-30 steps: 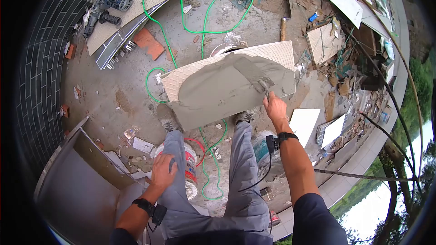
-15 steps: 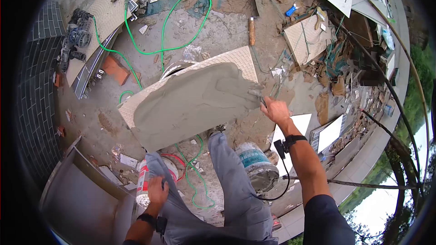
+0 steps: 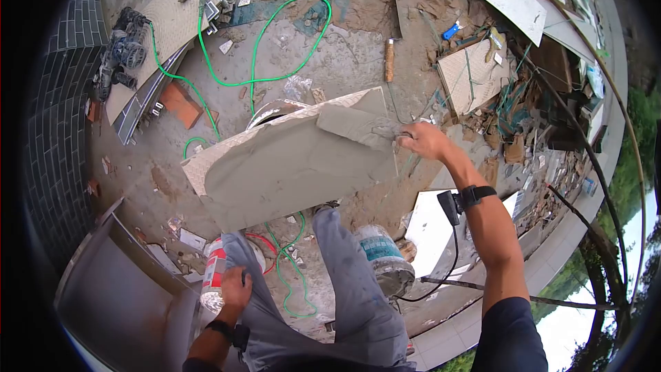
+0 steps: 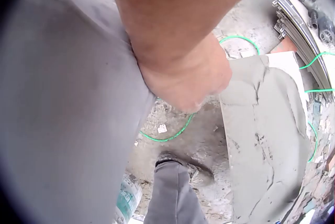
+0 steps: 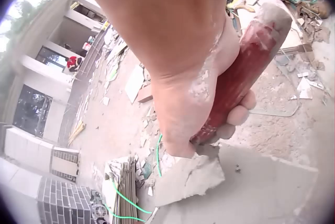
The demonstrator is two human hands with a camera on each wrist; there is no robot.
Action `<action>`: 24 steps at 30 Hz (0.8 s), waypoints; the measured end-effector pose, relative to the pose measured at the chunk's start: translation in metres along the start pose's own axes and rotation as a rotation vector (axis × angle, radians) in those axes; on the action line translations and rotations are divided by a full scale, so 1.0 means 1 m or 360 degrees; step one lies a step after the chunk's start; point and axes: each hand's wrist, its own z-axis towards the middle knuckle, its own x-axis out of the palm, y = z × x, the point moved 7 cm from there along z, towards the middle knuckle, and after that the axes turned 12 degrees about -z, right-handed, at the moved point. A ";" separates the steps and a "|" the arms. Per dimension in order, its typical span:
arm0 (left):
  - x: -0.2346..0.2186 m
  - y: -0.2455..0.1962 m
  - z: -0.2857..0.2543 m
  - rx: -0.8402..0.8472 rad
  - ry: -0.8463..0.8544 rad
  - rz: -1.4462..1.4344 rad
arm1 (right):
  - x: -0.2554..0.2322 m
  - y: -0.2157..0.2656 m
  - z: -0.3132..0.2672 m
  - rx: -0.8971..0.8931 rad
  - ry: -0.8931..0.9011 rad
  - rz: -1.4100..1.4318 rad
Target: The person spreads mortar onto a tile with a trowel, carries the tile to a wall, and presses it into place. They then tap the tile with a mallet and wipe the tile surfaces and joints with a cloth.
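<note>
My right hand [image 3: 425, 141] grips the red handle [image 5: 238, 77] of a trowel, fingers curled round it in the right wrist view. The mortar-smeared trowel blade [image 3: 348, 124] lies over the right part of a large tile, against its grey mortar layer [image 3: 275, 169]. Bare ribbed tile back [image 3: 197, 173] shows at the left end. My left hand [image 3: 236, 289] rests on the left knee beside a red and white bucket [image 3: 213, 272], holding nothing visible. In the left wrist view, the left hand [image 4: 186, 80] is near the coated tile [image 4: 256, 140], its fingertips partly hidden.
Beneath the tile's far edge is a round bucket rim [image 3: 275, 110]. A teal-labelled bucket [image 3: 382, 251] stands right of the legs. A green hose [image 3: 292, 76] loops across the floor. Stacked tiles [image 3: 169, 14] bear a power tool [image 3: 124, 55] at left; rubble lies at right.
The head view has shifted, putting the tile further left than in the earliest frame. Since the middle frame, my right hand has moved toward the tile's far edge, and the trowel blade shows more broadly.
</note>
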 end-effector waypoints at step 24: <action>-0.064 0.058 -0.009 0.0134 -0.0190 -0.0360 | 0.123 0.346 0.121 0.0464 0.0182 0.1597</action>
